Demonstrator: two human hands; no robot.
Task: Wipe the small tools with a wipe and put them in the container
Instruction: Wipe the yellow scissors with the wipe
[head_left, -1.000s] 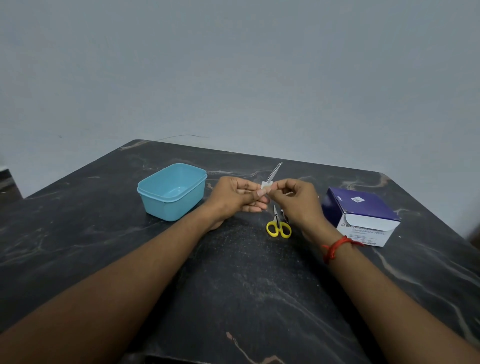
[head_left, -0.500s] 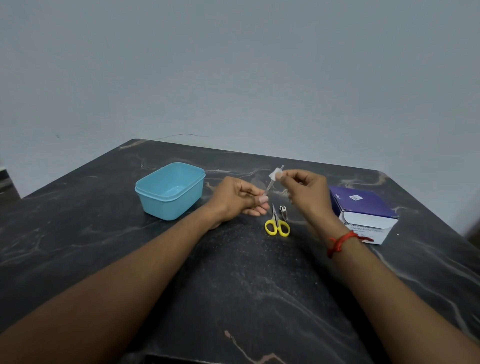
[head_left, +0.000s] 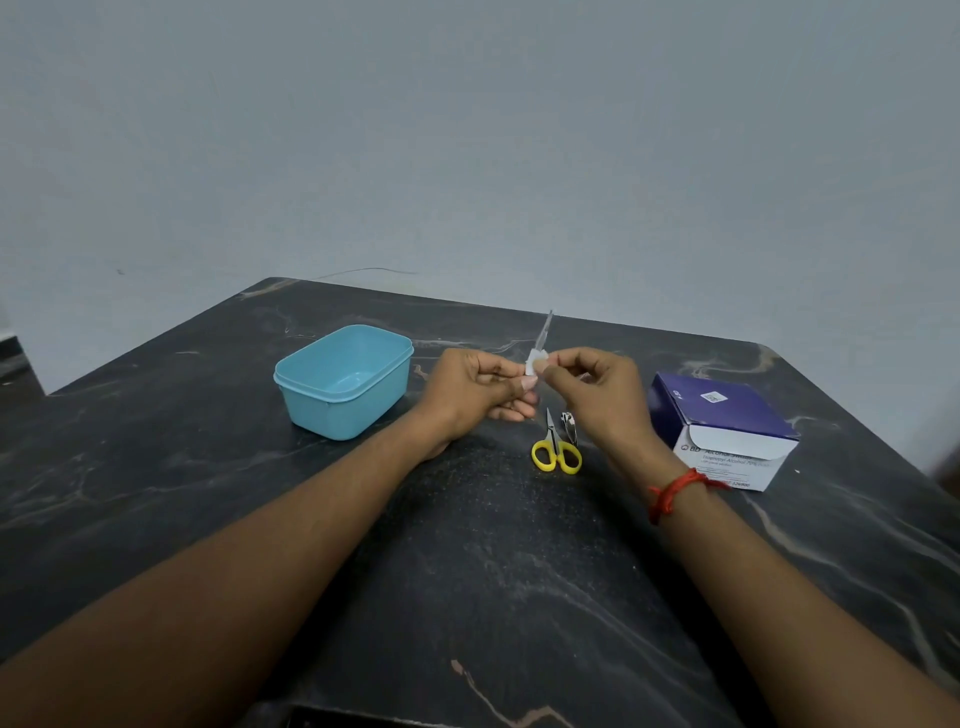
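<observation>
Right hand (head_left: 597, 395): fingertips pinched shut on a white wipe (head_left: 535, 362), wrapped around the tool's lower shaft.
Left hand (head_left: 475, 392): closed on the tool's base.
Tweezers (head_left: 545, 330): tip slanted up beyond both hands.
Table (head_left: 519, 571): scissors (head_left: 556, 449) and nail clipper (head_left: 570, 423) laid just below the hands.
Container (head_left: 343, 379): set left.
Wipe box (head_left: 724, 428): set right.

Left hand (head_left: 478, 392) and right hand (head_left: 597, 384) pinched fingertip to fingertip.

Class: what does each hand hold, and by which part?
Left hand holds tweezers by the lower end; right hand pinches a wipe around them.
</observation>
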